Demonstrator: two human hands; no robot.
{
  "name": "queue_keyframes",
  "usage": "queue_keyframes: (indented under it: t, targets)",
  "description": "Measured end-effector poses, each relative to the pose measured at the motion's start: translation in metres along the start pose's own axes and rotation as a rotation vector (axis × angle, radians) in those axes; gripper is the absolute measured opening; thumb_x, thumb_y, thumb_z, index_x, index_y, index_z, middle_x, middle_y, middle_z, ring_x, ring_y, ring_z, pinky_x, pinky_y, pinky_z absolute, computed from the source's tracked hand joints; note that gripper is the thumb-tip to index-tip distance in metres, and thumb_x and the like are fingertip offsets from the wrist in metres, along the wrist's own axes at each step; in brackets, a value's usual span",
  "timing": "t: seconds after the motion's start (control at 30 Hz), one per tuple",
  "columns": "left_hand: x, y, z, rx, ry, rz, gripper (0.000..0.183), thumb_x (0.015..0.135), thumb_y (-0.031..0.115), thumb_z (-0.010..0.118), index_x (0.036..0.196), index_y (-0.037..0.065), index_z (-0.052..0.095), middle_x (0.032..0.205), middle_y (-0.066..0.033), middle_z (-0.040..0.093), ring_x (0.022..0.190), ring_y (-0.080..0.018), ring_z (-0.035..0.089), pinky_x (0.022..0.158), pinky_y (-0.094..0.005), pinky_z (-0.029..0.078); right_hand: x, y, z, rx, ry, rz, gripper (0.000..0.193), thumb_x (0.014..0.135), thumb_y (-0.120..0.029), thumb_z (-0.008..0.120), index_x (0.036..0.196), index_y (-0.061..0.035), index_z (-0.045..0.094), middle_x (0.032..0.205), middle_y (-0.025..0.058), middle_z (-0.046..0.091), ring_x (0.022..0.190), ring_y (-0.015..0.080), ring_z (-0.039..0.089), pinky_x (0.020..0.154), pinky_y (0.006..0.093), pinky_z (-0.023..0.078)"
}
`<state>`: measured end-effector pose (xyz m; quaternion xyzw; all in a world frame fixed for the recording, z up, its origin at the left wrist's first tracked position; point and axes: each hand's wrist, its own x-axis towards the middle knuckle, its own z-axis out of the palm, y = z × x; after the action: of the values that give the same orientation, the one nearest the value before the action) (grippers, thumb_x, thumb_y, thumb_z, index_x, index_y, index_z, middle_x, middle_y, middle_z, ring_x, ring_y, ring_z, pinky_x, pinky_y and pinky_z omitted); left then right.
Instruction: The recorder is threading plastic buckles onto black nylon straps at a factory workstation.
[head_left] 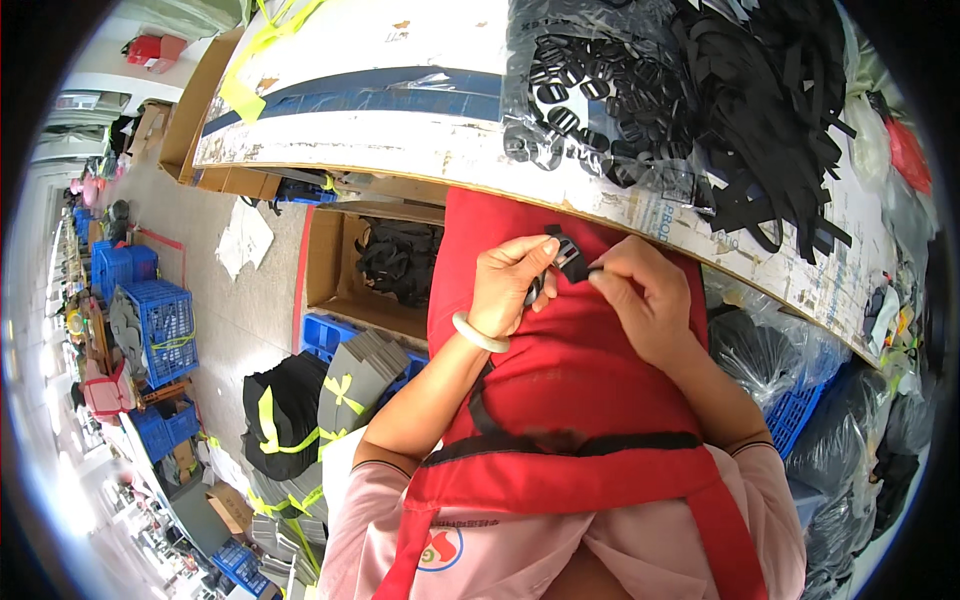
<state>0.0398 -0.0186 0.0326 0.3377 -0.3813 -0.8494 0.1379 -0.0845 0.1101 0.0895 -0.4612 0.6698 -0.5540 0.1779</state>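
Your two hands meet over your lap, just near of the desk point(420, 140) edge, and the small black buckle point(570, 262) sits right between them. Your left hand point(508, 285) has its fingers curled, pinching the buckle's left side, with a black strap point(535, 292) end running down beneath its thumb. Your right hand point(645, 295) pinches the buckle's right end with thumb and forefinger pressed together. The buckle's long axis appears to run left to right, hand to hand, so neither hand is nearer: both touch it. Further away on the desk lie a clear bag of black buckles point(580, 95) and, to its right, a heap of black straps point(770, 110).
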Motion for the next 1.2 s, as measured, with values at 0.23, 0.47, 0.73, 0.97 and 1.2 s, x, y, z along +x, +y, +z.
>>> queue_keyframes:
  t: [0.23, 0.47, 0.73, 0.97, 1.2]
  targets:
    - [-0.003, -0.008, 0.001, 0.244, -0.001, 0.17, 0.019, 0.089, 0.012, 0.065, 0.103, -0.001, 0.068, 0.078, -0.0064, 0.065, 0.05, -0.0082, 0.056, 0.036, -0.0175, 0.037, 0.0, 0.03, -0.004, 0.074, -0.345, 0.622, 0.023, 0.086, -0.019, 0.065, 0.074, -0.0002, 0.059, 0.056, -0.0031, 0.046, 0.054, 0.0037, 0.04, 0.049, 0.0246, 0.032]
    - [-0.001, -0.009, -0.002, 0.248, -0.049, 0.232, 0.018, 0.088, 0.009, 0.066, 0.1, -0.004, 0.068, 0.083, -0.0072, 0.061, 0.053, -0.0078, 0.056, 0.037, -0.0178, 0.037, -0.005, 0.049, 0.013, 0.429, -0.214, 0.737, 0.022, 0.091, -0.024, 0.062, 0.08, -0.005, 0.06, 0.06, -0.0021, 0.053, 0.046, 0.0046, 0.045, 0.041, 0.0201, 0.033]
    - [-0.013, 0.008, -0.022, 0.157, -0.149, 0.075, 0.013, 0.09, 0.006, 0.063, 0.097, -0.004, 0.068, 0.081, -0.0054, 0.058, 0.049, -0.007, 0.05, 0.038, -0.0194, 0.033, 0.003, 0.06, 0.023, 0.751, -0.312, 0.835, 0.02, 0.096, -0.022, 0.054, 0.092, -0.0033, 0.059, 0.064, -0.0009, 0.051, 0.049, 0.0048, 0.045, 0.043, 0.0196, 0.035]
    - [-0.071, 0.079, -0.141, 0.414, 0.392, 0.367, 0.03, 0.098, 0.02, 0.053, 0.121, 0.001, 0.057, 0.097, -0.007, 0.065, 0.057, -0.0076, 0.054, 0.043, -0.0196, 0.04, 0.004, 0.069, 0.019, 0.456, -0.276, 0.636, 0.016, 0.096, -0.017, 0.053, 0.092, -0.0027, 0.06, 0.066, -0.0016, 0.054, 0.054, 0.0036, 0.048, 0.049, 0.0184, 0.04]
    - [-0.067, 0.056, -0.139, 0.162, 0.223, 0.239, 0.045, 0.09, -0.007, 0.048, 0.135, 0.002, 0.045, 0.112, -0.0146, 0.059, 0.088, -0.0215, 0.065, 0.084, -0.0325, 0.054, 0.007, 0.05, 0.043, 0.337, -0.474, 0.661, 0.013, 0.093, -0.014, 0.056, 0.094, -0.0014, 0.061, 0.071, -0.0009, 0.057, 0.059, 0.0049, 0.053, 0.052, 0.02, 0.044]
